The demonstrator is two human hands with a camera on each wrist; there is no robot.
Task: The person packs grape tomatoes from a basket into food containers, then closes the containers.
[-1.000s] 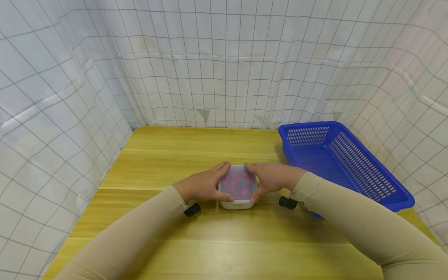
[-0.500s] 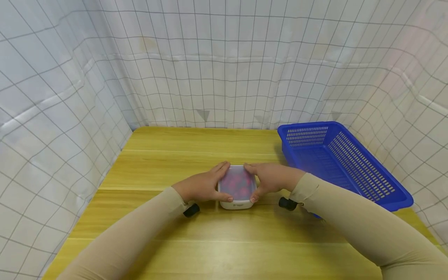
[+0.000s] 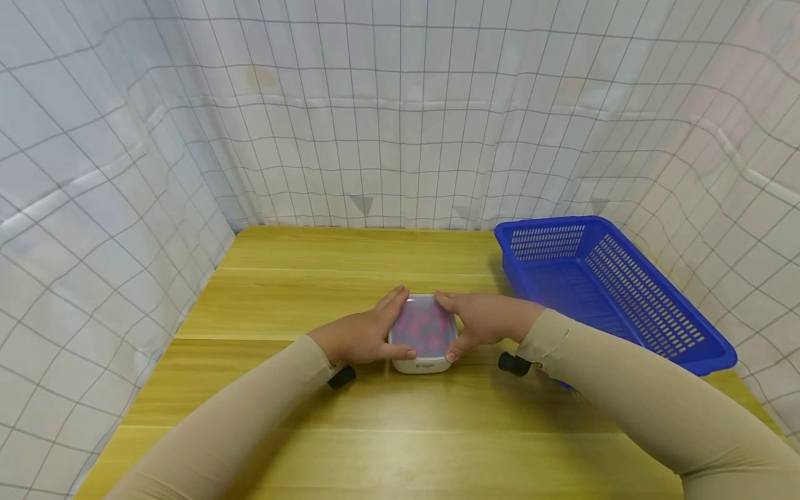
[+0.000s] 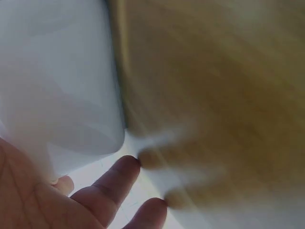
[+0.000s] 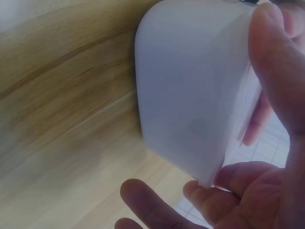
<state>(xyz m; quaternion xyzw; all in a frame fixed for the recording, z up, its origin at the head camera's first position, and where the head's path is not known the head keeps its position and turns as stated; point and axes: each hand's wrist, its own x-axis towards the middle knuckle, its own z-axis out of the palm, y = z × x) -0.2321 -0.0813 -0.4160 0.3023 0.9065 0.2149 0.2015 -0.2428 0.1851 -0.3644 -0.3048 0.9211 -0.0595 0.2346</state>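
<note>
A small white food container (image 3: 421, 367) with a translucent lid (image 3: 425, 328) sits on the wooden table. Blurry red and pink contents show through the lid. My left hand (image 3: 362, 335) holds its left side, thumb along the near corner and fingers towards the far one. On the opposite side, my right hand (image 3: 490, 317) grips the edge between thumb and fingers. In the right wrist view, fingertips catch the rim of the container (image 5: 186, 81), while other fingers stick out below it. The left wrist view has the container's wall (image 4: 57, 86) above my spread fingers.
A blue slotted plastic basket (image 3: 571, 274) stands at the table's right, partly behind my right forearm. White grid-patterned sheeting (image 3: 400, 139) encloses the back and sides of the wooden table (image 3: 400, 444).
My left fingers have shifted slightly away from the lid's far left corner. My right hand and the container stay almost where they were.
</note>
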